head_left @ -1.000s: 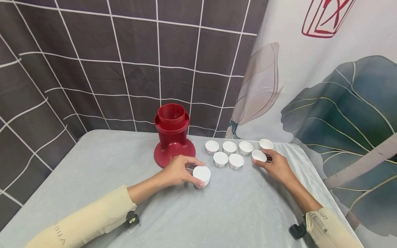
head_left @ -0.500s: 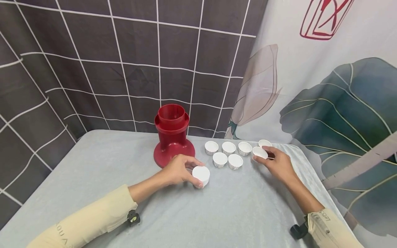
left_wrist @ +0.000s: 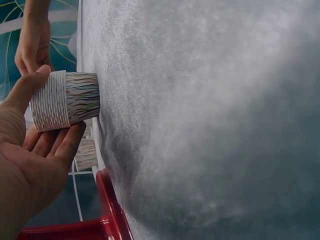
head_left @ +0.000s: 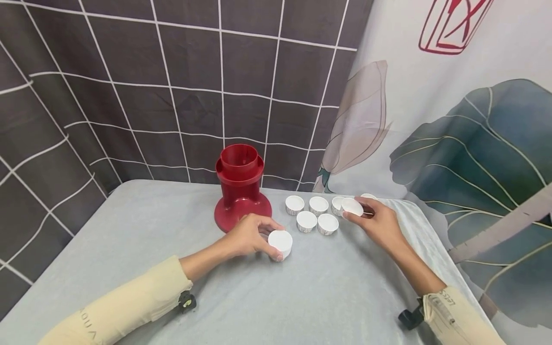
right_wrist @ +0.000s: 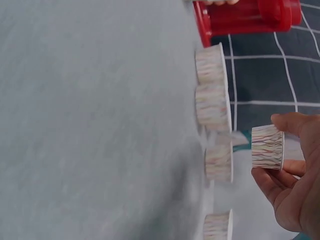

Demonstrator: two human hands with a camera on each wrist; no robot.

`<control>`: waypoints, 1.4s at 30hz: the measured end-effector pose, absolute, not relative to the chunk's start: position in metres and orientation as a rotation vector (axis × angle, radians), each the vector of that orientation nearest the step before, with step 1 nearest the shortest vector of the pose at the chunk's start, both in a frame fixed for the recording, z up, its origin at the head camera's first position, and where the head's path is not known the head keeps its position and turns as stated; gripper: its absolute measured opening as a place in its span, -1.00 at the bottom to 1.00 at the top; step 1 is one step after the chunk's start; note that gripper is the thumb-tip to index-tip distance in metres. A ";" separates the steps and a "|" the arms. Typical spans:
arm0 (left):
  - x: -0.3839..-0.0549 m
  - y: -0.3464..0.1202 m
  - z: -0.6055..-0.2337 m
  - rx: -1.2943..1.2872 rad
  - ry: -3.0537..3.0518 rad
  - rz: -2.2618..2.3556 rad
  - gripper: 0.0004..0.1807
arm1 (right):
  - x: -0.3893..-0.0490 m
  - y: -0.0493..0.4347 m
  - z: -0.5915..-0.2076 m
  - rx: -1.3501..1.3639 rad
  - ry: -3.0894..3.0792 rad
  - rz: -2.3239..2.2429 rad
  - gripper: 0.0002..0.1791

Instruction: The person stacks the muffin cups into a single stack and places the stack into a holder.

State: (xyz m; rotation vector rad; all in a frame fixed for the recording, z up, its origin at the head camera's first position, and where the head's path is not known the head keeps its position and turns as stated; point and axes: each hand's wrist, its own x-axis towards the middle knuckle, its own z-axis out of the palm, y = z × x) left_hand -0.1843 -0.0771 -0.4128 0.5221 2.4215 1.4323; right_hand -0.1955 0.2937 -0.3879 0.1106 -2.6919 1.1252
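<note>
The table [head_left: 336, 297] is covered with pale grey cloth. Six loose cups [head_left: 327, 224] are set mouth up near its far edge, toward the far right corner, with a red stand [head_left: 243, 206] placed left of them. Beyond the far edge, a dark gridded curtain [head_left: 247, 62] is hung, flanked on the right by a white curtain [head_left: 409, 86] printed with leaves.

Nearer than the stand, the stack [head_left: 280, 243] is held upright over the table's middle, its long axis vertical, mouths up. Farther back, by the far right corner, the raised cup [right_wrist: 267, 146] is held above the table, mouth up, slightly tilted.

By the left hand [head_left: 251, 238], reached in from the left, the stack is gripped between thumb and fingers. By the right hand [head_left: 381, 223], the raised cup is pinched likewise.
</note>
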 end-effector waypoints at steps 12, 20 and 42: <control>-0.184 -0.076 -0.411 0.538 2.407 1.438 -0.41 | -0.187 0.265 -0.375 0.188 -2.694 1.262 -0.28; -0.185 -0.076 -0.410 0.523 2.402 1.439 -0.40 | -0.188 0.247 -0.376 0.257 -2.682 1.297 -0.28; -0.185 -0.077 -0.415 0.501 2.391 1.471 -0.42 | -0.186 0.211 -0.380 0.374 -2.690 1.354 -0.34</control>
